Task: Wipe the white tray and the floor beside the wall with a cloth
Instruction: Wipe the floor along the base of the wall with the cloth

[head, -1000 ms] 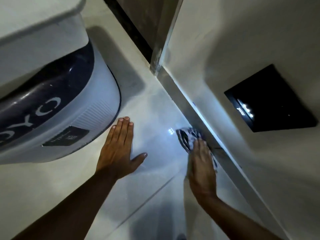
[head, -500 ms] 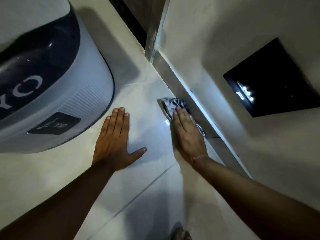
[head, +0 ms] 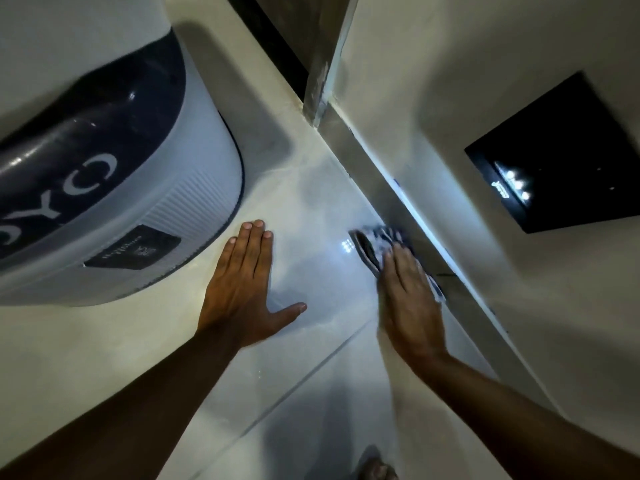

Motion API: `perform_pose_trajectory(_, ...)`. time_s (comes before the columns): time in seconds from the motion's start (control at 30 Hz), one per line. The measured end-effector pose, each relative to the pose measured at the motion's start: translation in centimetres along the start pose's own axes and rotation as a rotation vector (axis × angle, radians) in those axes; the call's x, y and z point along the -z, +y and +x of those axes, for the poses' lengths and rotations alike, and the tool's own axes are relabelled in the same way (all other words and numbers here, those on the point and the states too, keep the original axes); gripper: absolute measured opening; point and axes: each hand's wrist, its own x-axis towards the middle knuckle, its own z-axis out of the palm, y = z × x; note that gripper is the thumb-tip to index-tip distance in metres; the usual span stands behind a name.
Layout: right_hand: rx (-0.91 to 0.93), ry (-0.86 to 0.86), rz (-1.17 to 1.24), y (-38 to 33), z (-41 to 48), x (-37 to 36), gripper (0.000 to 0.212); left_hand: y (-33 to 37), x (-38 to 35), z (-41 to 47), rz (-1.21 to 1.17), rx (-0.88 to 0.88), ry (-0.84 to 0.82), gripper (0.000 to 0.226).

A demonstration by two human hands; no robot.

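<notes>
1. At the left edge of the floor (head: pixel 104 341) a large white appliance with a dark band and pale lettering (head: pixel 114 188) is seen standing; it reads like a cooler or purifier, but its type cannot be told. No white tray can be made out with certainty.

2. The left hand (head: pixel 242 289) is laid flat on the glossy tile just beside the appliance's base, fingers together and extended, thumb spread, nothing held. It is judged to serve as a brace, and its place has stayed the same over the last second.

3. Between the hands a bright reflection is seen on the tile, and a grout line runs diagonally toward the lower edge.

4. The right hand (head: pixel 408 299) is pressed palm-down on a dark-and-white patterned cloth (head: pixel 374 242), which lies on the floor touching the skirting strip (head: pixel 391 195) at the foot of the wall (head: pixel 450 98). The cloth is pinned under flat fingers rather than clenched.

5. Half a second ago the cloth was further along the skirting; it has since been drawn back, so a back-and-forth stroke along the wall edge is judged to be under way, with that strip being covered.

6. On the wall at the right a black square panel (head: pixel 561 157) is mounted, untouched.
</notes>
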Motion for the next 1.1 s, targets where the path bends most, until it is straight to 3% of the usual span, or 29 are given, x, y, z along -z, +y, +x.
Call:
perform_pose_trajectory(0.13,-0.003,-0.094,-0.017,2.2,-4.1,0.7,0.061,0.0,0.8,-0.2,-0.017,-0.007,-0.010,0.121)
perform_pose_trajectory(0.37,0.021,0.078,0.203,-6.0,11.1,0.9,0.053,-0.1,0.7,0.3,-0.052,0.005,0.003,0.120)
perform_pose_trajectory(0.57,0.169,0.183,0.104,-11.0,19.1,1.5,0.071,-0.4,0.0,1.3,-0.026,0.007,0.023,0.125)
perform_pose_trajectory(0.73,0.257,0.152,0.007,-4.8,11.5,1.7,0.061,-0.1,-0.3,0.7,-0.054,0.017,0.086,0.118)
perform_pose_trajectory(0.87,0.165,0.045,-0.093,2.6,-0.8,1.6,0.059,1.4,-0.4,-0.7,-0.047,0.024,-0.005,0.119)
perform_pose_trajectory(0.97,0.046,-0.005,-0.080,2.8,-3.2,2.1,0.067,2.4,0.5,-2.0,-0.047,0.012,-0.085,0.119)
perform_pose_trajectory(1.1,-0.108,-0.027,0.126,-0.4,-2.5,5.5,0.074,4.3,5.1,-4.5,-0.083,-0.058,-0.106,0.112)
